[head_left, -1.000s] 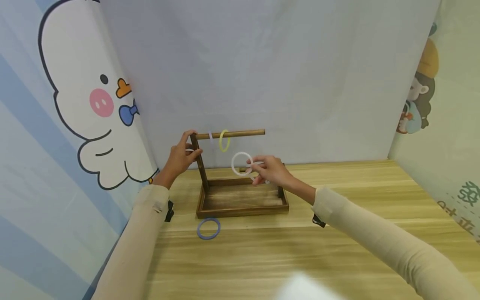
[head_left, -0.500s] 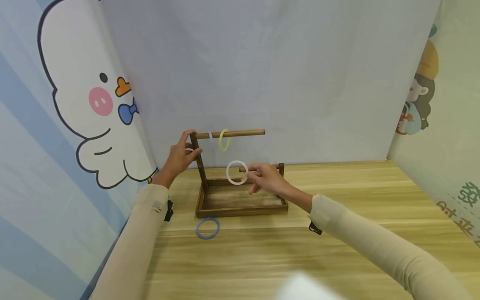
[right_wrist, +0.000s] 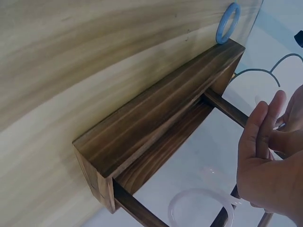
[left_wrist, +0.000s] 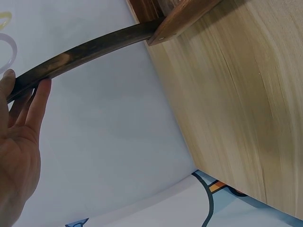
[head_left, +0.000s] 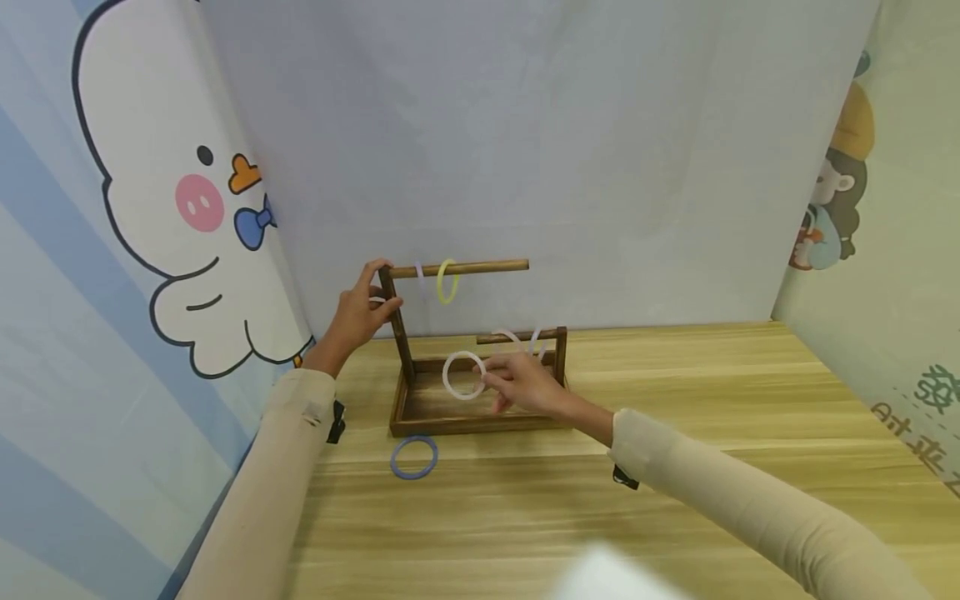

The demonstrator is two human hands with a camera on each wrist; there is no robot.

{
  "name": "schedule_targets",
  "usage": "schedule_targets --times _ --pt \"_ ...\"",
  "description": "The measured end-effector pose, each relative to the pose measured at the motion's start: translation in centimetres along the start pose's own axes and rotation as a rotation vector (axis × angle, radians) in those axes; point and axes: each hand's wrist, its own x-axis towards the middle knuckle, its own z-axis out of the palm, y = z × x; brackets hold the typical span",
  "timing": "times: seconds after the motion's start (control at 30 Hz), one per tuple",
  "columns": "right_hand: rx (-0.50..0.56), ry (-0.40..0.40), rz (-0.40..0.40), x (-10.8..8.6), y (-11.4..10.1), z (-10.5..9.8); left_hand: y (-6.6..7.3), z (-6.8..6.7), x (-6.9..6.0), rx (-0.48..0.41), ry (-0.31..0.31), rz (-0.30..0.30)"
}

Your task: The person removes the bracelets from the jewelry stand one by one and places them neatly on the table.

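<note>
sinking lower than before, right hand [head_left: 522, 383] pinching white ring [head_left: 446, 377], left hand [head_left: 356, 314] still gripping wooden upright [head_left: 401, 335]

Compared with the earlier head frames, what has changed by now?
The right hand, pinching the white ring, has moved down and slightly left, uncovering more of the lower bar. Nothing was let go. The left hand stays on the upright post; the yellow ring and lavender ring remain on the upper bar, the blue ring on the table.
</note>
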Motion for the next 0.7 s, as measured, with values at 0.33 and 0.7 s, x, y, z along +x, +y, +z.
schedule_targets --times 0.33,0.7 --pt "0.016 -0.038 0.009 -0.7 0.9 1.5 0.1 -0.1 0.1 -0.012 -0.002 0.007" --pt "0.081 -0.083 0.001 -1.3 2.1 2.9 0.0 0.0 0.0 -0.019 0.008 0.013"
